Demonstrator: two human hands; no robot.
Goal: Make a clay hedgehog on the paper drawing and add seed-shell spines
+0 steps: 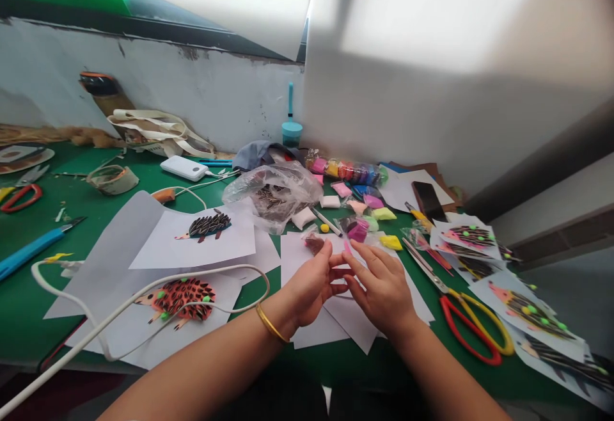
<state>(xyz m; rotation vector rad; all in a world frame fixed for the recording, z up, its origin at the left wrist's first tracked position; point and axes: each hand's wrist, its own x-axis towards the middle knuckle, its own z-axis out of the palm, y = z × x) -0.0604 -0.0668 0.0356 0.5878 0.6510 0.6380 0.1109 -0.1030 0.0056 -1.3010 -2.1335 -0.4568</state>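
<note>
My left hand [314,283], with a gold bangle at the wrist, is above white paper sheets [307,331]. At its thumb tip is a small brown clay piece [314,243] with a pink spot at its left end; the thumb covers part of it. My right hand [384,283] pinches a small bit of pink clay [346,246] at its fingertips. Both hands' fingertips meet or nearly meet. Just beyond them lie a yellow clay ball [325,228], a white pen-like stick [327,221] and a purple clay packet [357,229].
Scissors [472,325] with red and yellow handles lie right, near several hedgehog pictures [527,309]. A white cable [158,277] crosses the left side over a red hedgehog picture [187,299]. Behind are a bag of seeds [275,197], clay packets [340,189] and a phone [428,200].
</note>
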